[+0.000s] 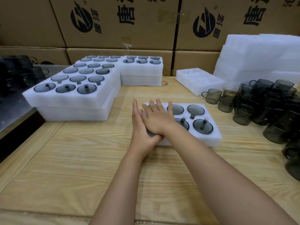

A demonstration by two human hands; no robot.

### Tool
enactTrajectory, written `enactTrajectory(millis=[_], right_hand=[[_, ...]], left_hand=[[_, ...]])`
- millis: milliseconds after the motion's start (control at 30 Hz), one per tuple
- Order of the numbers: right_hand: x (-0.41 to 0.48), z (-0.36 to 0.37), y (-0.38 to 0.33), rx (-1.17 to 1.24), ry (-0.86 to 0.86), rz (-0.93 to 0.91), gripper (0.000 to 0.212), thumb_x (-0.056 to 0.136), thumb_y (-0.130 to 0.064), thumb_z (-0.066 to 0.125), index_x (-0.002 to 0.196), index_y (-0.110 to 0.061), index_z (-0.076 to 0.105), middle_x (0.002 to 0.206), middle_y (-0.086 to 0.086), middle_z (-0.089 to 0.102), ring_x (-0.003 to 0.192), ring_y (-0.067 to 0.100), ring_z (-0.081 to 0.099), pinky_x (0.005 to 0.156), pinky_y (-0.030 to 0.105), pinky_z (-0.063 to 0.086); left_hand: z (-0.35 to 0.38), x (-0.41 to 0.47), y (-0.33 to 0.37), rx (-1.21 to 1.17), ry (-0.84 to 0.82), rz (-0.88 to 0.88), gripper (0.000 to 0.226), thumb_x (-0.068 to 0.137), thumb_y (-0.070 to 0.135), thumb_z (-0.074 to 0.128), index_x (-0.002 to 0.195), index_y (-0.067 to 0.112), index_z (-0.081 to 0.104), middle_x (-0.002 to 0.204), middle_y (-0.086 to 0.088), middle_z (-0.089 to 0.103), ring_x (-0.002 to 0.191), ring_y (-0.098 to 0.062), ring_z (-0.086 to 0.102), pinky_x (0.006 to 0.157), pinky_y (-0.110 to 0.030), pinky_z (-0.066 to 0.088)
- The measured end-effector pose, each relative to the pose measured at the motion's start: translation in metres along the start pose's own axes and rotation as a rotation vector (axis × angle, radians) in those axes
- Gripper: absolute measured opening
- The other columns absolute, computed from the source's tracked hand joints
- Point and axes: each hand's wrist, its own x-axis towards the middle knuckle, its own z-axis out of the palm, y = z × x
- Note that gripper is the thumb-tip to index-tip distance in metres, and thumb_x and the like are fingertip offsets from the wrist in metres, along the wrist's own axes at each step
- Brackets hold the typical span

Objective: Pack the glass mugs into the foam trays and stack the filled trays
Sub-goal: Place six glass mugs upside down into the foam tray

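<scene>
On the wooden table (81, 159), the left hand (140, 130) is pressing against the left side of a filled foam tray (215, 137), fingers straight and pointing away, the thumb tucking round its near corner. The right hand (158, 120) is lying flat across the left end of that tray, fingers spread and straight, holding nothing. Grey glass mugs (203, 126) are sitting upside down in the tray's cells. Right of the tray, loose mugs (267, 108) are standing in stacks. Beyond it on the right, an empty tray (193, 88) is lying. Left of and beyond it, filled stacked trays (73, 104) are sitting. Behind everything, cardboard boxes (121, 30) are forming a wall.
</scene>
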Motion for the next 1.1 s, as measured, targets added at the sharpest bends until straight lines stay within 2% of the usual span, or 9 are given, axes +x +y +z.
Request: enactTrajectory(millis=[167,300,400,467,533,633,800,933,1100], right_hand=[[0.001,0.003,-0.001,-0.017,-0.012,0.008,0.055,0.099,-0.047,0.009,0.151,-0.028,0.004,0.159,-0.001,-0.007,0.145,0.023,-0.013,0.110,0.057,-0.015],[-0.007,-0.002,0.001,0.120,0.031,-0.060,0.054,0.100,-0.042,0.015,0.150,-0.022,0.014,0.159,0.002,0.006,0.146,0.024,-0.005,0.116,0.049,-0.005],[-0.023,-0.012,0.003,0.372,0.245,-0.162,0.042,0.101,-0.031,0.027,0.137,-0.013,0.042,0.147,0.003,0.037,0.143,0.027,0.016,0.116,0.042,0.011],[-0.042,-0.013,0.018,0.303,0.449,-0.129,0.040,0.101,-0.032,0.031,0.135,-0.017,0.046,0.150,0.001,0.034,0.144,0.021,0.015,0.116,0.040,0.002],[-0.066,-0.011,0.044,0.157,0.581,0.003,0.044,0.099,-0.042,0.031,0.137,-0.023,0.044,0.154,-0.002,0.027,0.145,0.016,0.008,0.114,0.040,-0.009],[-0.100,-0.001,0.081,0.101,0.419,0.257,0.059,0.091,-0.062,0.025,0.144,-0.037,0.028,0.159,-0.006,0.008,0.145,0.016,-0.006,0.112,0.049,-0.011],[-0.119,0.018,0.097,0.124,0.354,0.148,0.066,0.086,-0.063,0.041,0.146,-0.042,0.022,0.158,-0.011,0.009,0.144,0.013,0.000,0.115,0.038,0.012],[-0.113,0.017,0.104,0.052,0.326,0.103,0.079,0.077,-0.073,0.040,0.147,-0.042,0.016,0.158,-0.011,0.007,0.143,0.014,-0.001,0.116,0.035,0.010],[-0.086,0.014,0.104,0.048,0.297,0.102,0.080,0.079,-0.070,0.045,0.147,-0.040,0.016,0.158,-0.010,0.003,0.144,0.015,-0.003,0.116,0.035,0.007]], left_hand=[[0.000,-0.001,0.003,0.069,0.006,-0.015,0.104,0.057,0.025,0.070,0.143,0.033,0.014,0.157,-0.004,0.009,0.147,-0.015,0.007,0.117,-0.042,0.025],[0.000,-0.003,0.007,0.123,0.030,0.031,0.101,0.059,0.023,0.068,0.145,0.027,0.015,0.156,-0.007,0.015,0.147,-0.019,0.012,0.115,-0.045,0.026],[0.000,-0.007,0.011,0.240,0.046,0.168,0.093,0.065,0.039,0.061,0.145,0.017,0.018,0.155,-0.012,0.019,0.146,-0.022,0.016,0.118,-0.034,0.020],[0.000,-0.011,0.015,0.319,0.078,0.254,0.088,0.070,0.043,0.058,0.144,0.006,0.026,0.153,-0.013,0.025,0.144,-0.023,0.022,0.116,-0.028,0.020],[0.002,-0.013,0.019,0.444,0.151,0.377,0.079,0.075,0.041,0.058,0.139,0.001,0.037,0.148,-0.015,0.035,0.137,-0.025,0.035,0.111,-0.036,0.028],[0.015,-0.016,0.022,0.651,0.150,0.607,0.061,0.075,0.035,0.060,0.129,0.007,0.054,0.136,-0.012,0.051,0.123,-0.025,0.050,0.104,-0.045,0.034],[0.036,-0.024,0.019,0.957,-0.052,0.577,0.044,0.070,0.035,0.067,0.108,0.014,0.069,0.114,0.003,0.067,0.111,-0.022,0.061,0.105,-0.047,0.034],[0.034,-0.021,0.014,1.053,-0.097,0.551,0.053,0.073,0.034,0.070,0.121,0.012,0.065,0.126,0.000,0.063,0.122,-0.020,0.056,0.105,-0.047,0.033],[0.039,-0.019,0.016,1.147,-0.075,0.384,0.067,0.083,0.024,0.062,0.145,0.011,0.037,0.152,-0.011,0.035,0.141,-0.025,0.030,0.115,-0.050,0.016]])
